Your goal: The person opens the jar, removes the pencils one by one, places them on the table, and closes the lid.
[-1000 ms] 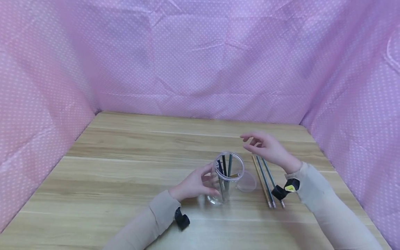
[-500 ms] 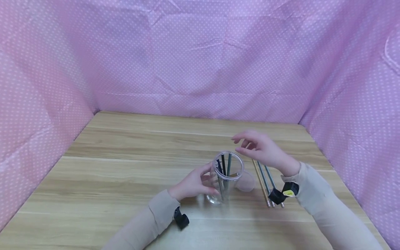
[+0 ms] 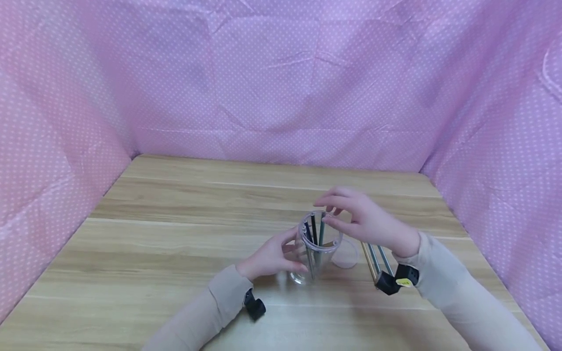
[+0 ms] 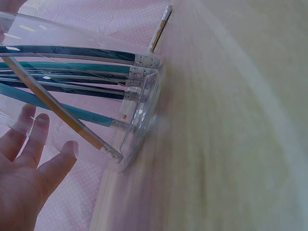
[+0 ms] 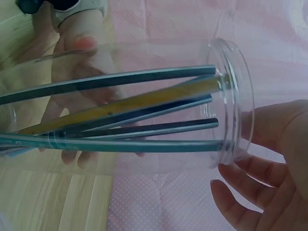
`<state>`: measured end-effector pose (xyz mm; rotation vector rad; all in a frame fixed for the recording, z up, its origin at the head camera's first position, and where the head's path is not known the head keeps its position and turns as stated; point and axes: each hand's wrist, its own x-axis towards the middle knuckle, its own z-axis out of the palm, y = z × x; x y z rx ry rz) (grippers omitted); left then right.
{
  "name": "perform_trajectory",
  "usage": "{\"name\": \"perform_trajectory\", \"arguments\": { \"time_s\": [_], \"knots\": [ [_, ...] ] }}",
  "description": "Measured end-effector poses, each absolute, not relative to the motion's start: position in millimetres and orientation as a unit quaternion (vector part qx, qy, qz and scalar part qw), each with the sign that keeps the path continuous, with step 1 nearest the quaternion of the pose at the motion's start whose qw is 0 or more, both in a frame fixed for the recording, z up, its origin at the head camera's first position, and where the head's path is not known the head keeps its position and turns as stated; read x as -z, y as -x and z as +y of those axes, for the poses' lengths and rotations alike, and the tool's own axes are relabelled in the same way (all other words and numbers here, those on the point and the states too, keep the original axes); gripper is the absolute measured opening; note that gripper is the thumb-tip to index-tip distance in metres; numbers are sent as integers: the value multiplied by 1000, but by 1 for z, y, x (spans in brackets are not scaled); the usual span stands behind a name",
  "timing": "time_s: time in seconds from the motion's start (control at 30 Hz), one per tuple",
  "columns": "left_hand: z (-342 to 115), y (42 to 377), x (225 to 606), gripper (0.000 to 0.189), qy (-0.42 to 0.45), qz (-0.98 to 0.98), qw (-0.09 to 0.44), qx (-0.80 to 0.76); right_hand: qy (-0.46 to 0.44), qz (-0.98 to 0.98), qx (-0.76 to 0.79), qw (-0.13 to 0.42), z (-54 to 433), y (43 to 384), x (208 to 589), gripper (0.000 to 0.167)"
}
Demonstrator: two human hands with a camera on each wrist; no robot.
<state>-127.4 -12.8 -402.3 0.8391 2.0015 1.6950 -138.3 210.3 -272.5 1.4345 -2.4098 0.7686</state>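
Observation:
A tall clear plastic jar (image 3: 303,278) stands on the wooden table, mouth upward. Inside it lean several pencils, including a teal pencil (image 4: 86,112) and a yellow one (image 4: 60,109), their eraser ends at the bottom in the left wrist view. My left hand (image 3: 273,254) holds the jar's side, thumb in front and fingers behind. Over the mouth comes my right hand (image 3: 362,219), fingertips at the far rim and thumb close by the teal pencil's upper end. In the right wrist view its relaxed fingers (image 5: 250,185) sit right at the rim, holding nothing.
A round clear lid (image 3: 345,254) lies flat just right of the jar. Several more pencils (image 3: 371,258) rest on the table (image 3: 175,234) beyond it, partly under the right wrist and its black camera (image 3: 387,282). Pink dotted cloth (image 3: 281,97) encloses the table's back and sides.
My right hand has moved left and slightly down, from above the loose pencils to the jar's mouth. My left hand keeps its hold on the jar.

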Motion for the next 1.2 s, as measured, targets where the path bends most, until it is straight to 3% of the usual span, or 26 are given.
{"name": "perform_trajectory", "arguments": {
  "time_s": [0.77, 1.2],
  "knots": [
    [-14, 130, 401, 94, -303, 723, 181, -594, -500, -839, -160, 143, 206, 126, 271, 32],
    [-14, 129, 403, 92, -305, 713, 189, -602, -530, -804, -178, 202, 204, 124, 274, 21]
  ]
}}
